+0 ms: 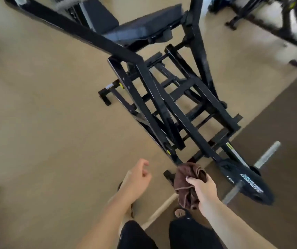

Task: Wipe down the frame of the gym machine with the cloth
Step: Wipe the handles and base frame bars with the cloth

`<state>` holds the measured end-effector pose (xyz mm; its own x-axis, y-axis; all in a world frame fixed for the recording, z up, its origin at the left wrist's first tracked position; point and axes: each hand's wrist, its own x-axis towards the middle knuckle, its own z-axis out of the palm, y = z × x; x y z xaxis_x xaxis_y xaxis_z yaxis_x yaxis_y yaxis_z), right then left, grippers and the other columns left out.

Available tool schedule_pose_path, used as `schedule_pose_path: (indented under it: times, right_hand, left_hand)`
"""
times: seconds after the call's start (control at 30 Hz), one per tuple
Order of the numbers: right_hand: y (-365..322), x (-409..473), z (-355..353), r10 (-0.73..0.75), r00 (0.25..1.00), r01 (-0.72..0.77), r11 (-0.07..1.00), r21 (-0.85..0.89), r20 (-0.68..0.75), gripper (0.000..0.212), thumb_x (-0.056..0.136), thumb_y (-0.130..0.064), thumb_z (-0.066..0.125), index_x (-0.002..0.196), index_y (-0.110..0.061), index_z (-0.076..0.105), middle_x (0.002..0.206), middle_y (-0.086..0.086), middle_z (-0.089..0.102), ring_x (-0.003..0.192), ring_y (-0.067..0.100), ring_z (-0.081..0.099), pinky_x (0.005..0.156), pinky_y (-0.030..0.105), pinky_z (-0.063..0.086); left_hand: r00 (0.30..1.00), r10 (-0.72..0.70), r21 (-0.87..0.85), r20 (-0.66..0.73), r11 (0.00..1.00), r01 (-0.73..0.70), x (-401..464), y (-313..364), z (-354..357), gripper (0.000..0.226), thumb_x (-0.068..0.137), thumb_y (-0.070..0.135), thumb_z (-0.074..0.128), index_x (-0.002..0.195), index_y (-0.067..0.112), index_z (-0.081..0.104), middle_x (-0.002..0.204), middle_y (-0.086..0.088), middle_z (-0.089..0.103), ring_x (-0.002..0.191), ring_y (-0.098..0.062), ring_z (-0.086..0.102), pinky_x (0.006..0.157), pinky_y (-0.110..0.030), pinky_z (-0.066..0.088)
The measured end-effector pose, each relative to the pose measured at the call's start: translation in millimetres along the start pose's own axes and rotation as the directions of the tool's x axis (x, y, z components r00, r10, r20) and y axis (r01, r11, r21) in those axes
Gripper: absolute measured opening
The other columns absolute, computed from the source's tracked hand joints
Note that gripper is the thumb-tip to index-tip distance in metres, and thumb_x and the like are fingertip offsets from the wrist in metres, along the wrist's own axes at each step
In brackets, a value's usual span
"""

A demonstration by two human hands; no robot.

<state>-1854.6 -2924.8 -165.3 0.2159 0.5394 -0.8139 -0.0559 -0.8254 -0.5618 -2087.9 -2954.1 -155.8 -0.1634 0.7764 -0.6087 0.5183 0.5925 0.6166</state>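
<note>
A black steel gym machine frame (pixel 155 90) fills the middle of the view, its bars running from the upper left down to the lower right. My right hand (pixel 204 191) grips a bunched brown cloth (pixel 187 184) just below the near end of a frame bar, beside a black weight plate (pixel 248 182). The cloth's top edge sits close to the bar's lower end; contact is unclear. My left hand (pixel 138 178) hovers to the left of the frame with fingers loosely curled, holding nothing.
A padded black seat (pixel 144 26) sits at the top of the machine. A metal plate peg (pixel 266 155) sticks out at the right. Another machine (pixel 270 18) stands at the upper right. Beige floor lies left, dark floor right. My legs and feet are at the bottom.
</note>
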Motion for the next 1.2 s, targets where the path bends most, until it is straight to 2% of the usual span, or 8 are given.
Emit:
schedule_pose_path:
  times: [0.2, 0.47, 0.53, 0.6, 0.7, 0.9, 1.07, 1.2]
  right_hand:
    - [43, 72, 44, -0.056, 0.975, 0.050, 0.998, -0.033, -0.214, 0.036, 0.087, -0.008, 0.077, 0.110, -0.033, 0.068, 0.104, -0.001, 0.073, 0.100, 0.029, 0.068, 0.100, 0.054, 0.053]
    - [143, 242, 57, -0.227, 0.930, 0.150, 0.952, -0.265, -0.289, 0.048, 0.093, -0.009, 0.072, 0.120, -0.046, 0.057, 0.103, -0.017, 0.066, 0.097, 0.013, 0.064, 0.067, 0.017, 0.046]
    - [171, 293, 57, -0.265, 0.910, 0.173, 0.942, -0.288, -0.318, 0.052, 0.094, -0.003, 0.070, 0.125, -0.042, 0.058, 0.100, -0.022, 0.064, 0.086, -0.001, 0.066, 0.055, 0.005, 0.045]
    - [196, 342, 58, -0.316, 0.887, 0.203, 0.921, -0.331, -0.336, 0.054, 0.093, -0.001, 0.068, 0.132, -0.038, 0.058, 0.104, -0.018, 0.067, 0.088, -0.008, 0.065, 0.065, 0.005, 0.049]
    - [223, 418, 62, -0.448, 0.824, 0.259, 0.843, -0.472, -0.347, 0.058, 0.094, -0.006, 0.069, 0.144, -0.030, 0.053, 0.126, -0.004, 0.066, 0.114, 0.018, 0.062, 0.101, 0.037, 0.053]
    - [279, 532, 60, -0.703, 0.704, 0.435, 0.537, -0.723, -0.098, 0.082, 0.087, -0.020, 0.080, 0.155, -0.030, 0.037, 0.162, -0.001, 0.033, 0.149, 0.023, 0.034, 0.122, 0.036, 0.028]
    - [312, 553, 65, -0.781, 0.625, 0.513, 0.402, -0.758, 0.009, 0.090, 0.085, -0.068, 0.061, 0.158, -0.045, 0.014, 0.170, -0.009, 0.000, 0.158, 0.020, 0.000, 0.124, 0.044, 0.017]
    - [302, 556, 70, -0.797, 0.601, 0.431, 0.382, -0.817, -0.055, 0.072, 0.097, -0.073, 0.034, 0.159, -0.043, 0.015, 0.169, -0.001, 0.006, 0.158, 0.024, 0.005, 0.125, 0.048, 0.019]
  left_hand:
    - [0.973, 0.135, 0.135, 0.189, 0.977, -0.162, 119, -47, 14, 0.030, 0.097, 0.020, 0.051, 0.122, 0.037, 0.049, 0.095, 0.008, 0.063, 0.085, -0.016, 0.064, 0.085, -0.046, 0.056]
    - [0.859, 0.305, 0.339, 0.411, 0.823, -0.455, 264, -100, 118, 0.044, 0.099, 0.021, 0.052, 0.137, 0.039, 0.037, 0.116, 0.005, 0.056, 0.106, -0.018, 0.057, 0.094, -0.046, 0.052]
    - [0.797, 0.392, 0.462, 0.460, 0.660, -0.592, 308, -105, 157, 0.051, 0.098, 0.020, 0.053, 0.146, 0.028, 0.039, 0.132, -0.002, 0.054, 0.118, -0.027, 0.055, 0.101, -0.046, 0.047]
    - [0.690, 0.517, 0.601, 0.507, 0.362, -0.713, 351, -110, 192, 0.058, 0.097, 0.020, 0.055, 0.152, 0.023, 0.037, 0.141, -0.007, 0.051, 0.128, -0.028, 0.049, 0.111, -0.043, 0.040]
    - [0.484, 0.679, 0.644, 0.551, 0.022, -0.765, 412, -113, 232, 0.055, 0.095, 0.022, 0.060, 0.148, 0.022, 0.045, 0.146, -0.011, 0.052, 0.140, -0.030, 0.042, 0.123, -0.043, 0.027]
    - [0.096, 0.718, 0.550, 0.689, -0.432, -0.715, 485, -126, 282, 0.027, 0.097, 0.038, 0.051, 0.106, 0.017, 0.064, 0.096, -0.004, 0.068, 0.089, -0.026, 0.063, 0.083, -0.039, 0.049]
    - [-0.039, 0.814, 0.544, 0.580, -0.422, -0.725, 496, -132, 283, 0.026, 0.098, 0.037, 0.054, 0.082, 0.019, 0.063, 0.070, 0.002, 0.061, 0.064, -0.021, 0.059, 0.065, -0.035, 0.046]
    - [-0.027, 0.851, 0.544, 0.525, -0.359, -0.759, 490, -133, 284, 0.025, 0.097, 0.031, 0.054, 0.076, 0.019, 0.061, 0.065, 0.002, 0.058, 0.061, -0.021, 0.057, 0.066, -0.035, 0.048]
